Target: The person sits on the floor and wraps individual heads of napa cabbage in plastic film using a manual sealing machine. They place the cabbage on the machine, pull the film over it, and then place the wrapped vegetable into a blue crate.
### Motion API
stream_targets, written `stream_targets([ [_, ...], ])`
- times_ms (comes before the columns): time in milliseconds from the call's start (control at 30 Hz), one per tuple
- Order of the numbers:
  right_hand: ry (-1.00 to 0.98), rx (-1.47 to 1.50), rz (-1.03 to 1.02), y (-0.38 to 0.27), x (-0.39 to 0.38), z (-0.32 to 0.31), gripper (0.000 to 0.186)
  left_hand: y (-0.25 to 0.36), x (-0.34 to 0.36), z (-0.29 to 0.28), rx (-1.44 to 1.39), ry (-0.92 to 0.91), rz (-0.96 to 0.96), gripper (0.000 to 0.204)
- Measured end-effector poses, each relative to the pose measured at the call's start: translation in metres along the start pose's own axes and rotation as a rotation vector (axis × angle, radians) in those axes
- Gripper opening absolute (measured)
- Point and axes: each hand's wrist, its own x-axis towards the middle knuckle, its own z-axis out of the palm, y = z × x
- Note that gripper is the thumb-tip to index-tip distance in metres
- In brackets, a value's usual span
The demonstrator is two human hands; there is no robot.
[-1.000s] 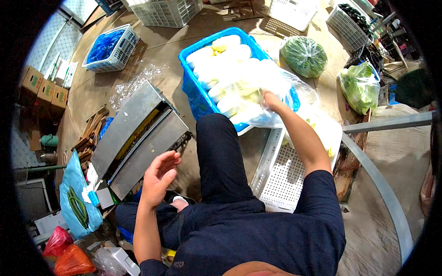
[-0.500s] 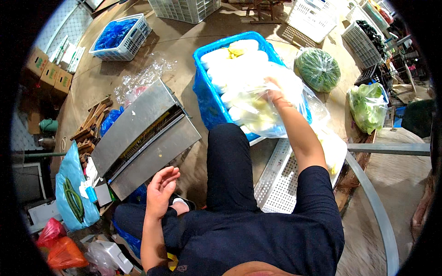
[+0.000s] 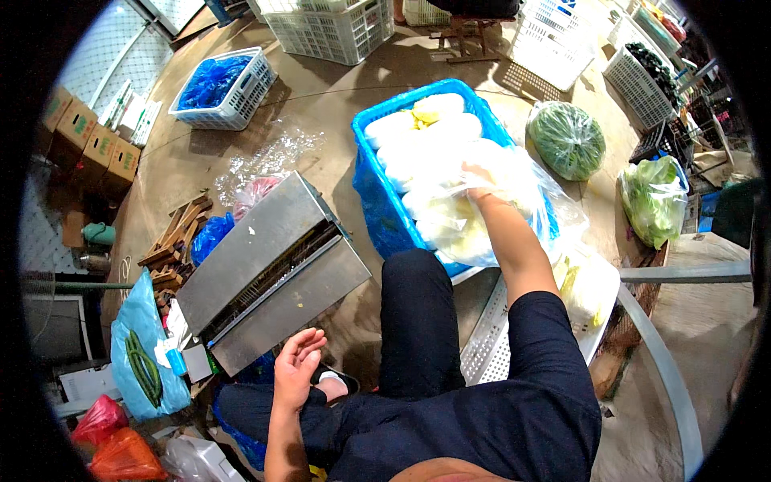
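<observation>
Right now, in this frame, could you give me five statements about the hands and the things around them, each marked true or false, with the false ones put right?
1. The right hand is at the clear plastic bag over the blue basket. True.
2. The left hand is gripping a green vegetable. False: the left hand is empty, its fingers loosely curved.
3. The long green vegetables lie on a light-blue bag. True.
4. The white crate of blue plastic stands to the right of the blue basket. False: the white crate, with blue plastic in it, stands to its left.
5. The round bag of greens is to the right of the blue basket. True.
</observation>
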Motion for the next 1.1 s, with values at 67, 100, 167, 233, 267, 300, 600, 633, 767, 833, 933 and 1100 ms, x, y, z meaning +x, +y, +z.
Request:
stream_targets([
  [67, 0.041, 0.015, 0.020, 0.001, -0.001, 0.003, 0.053, 0.002, -0.003, -0.001, -0.017, 0.028, -0.048, 0.046],
  [100, 0.064, 0.022, 0.029, -0.005, 0.000, 0.001, 0.056, 0.002, -0.005, -0.002, -0.012, 0.015, -0.051, 0.046],
  [167, -0.027, -0.058, 0.029, -0.004, 0.005, -0.006, 0.046, 0.002, -0.003, 0.001, 0.026, 0.017, 0.008, 0.042],
  [233, 0.000, -0.077, -0.026, 0.010, 0.008, -0.006, 0.042, 0.000, 0.000, 0.000, 0.007, 0.003, 0.009, 0.042],
  [267, 0.034, -0.209, -0.095, 0.009, 0.008, -0.010, 0.043, 0.002, 0.000, 0.000, 0.004, 0.012, -0.004, 0.042],
  [300, -0.011, -0.281, -0.091, -0.004, 0.009, -0.024, 0.043, -0.003, -0.003, -0.002, 0.002, 0.014, 0.030, 0.042],
  [600, -0.313, -0.548, -0.400, -0.001, -0.038, -0.157, 0.078, -0.009, -0.009, -0.003, -0.093, -0.037, 0.067, 0.046],
  [633, -0.417, -0.547, -0.223, 0.030, -0.043, -0.160, 0.082, -0.009, -0.008, -0.003, -0.107, -0.059, 0.076, 0.047],
  [767, -0.600, -0.391, 0.210, 0.013, -0.105, -0.238, 0.101, -0.007, -0.010, -0.007, -0.091, -0.087, 0.099, 0.047],
  [833, -0.381, -0.400, 0.290, 0.043, -0.145, -0.262, 0.102, -0.001, -0.011, -0.009, -0.098, -0.096, 0.087, 0.046],
  [933, -0.343, 0.102, 0.477, 0.080, -0.201, -0.298, 0.085, 0.001, -0.013, -0.017, -0.098, -0.115, 0.090, 0.046],
  [1100, -0.095, 0.673, 0.823, 0.111, -0.307, -0.325, 0.052, 0.000, -0.013, -0.028, -0.073, -0.161, 0.124, 0.048],
])
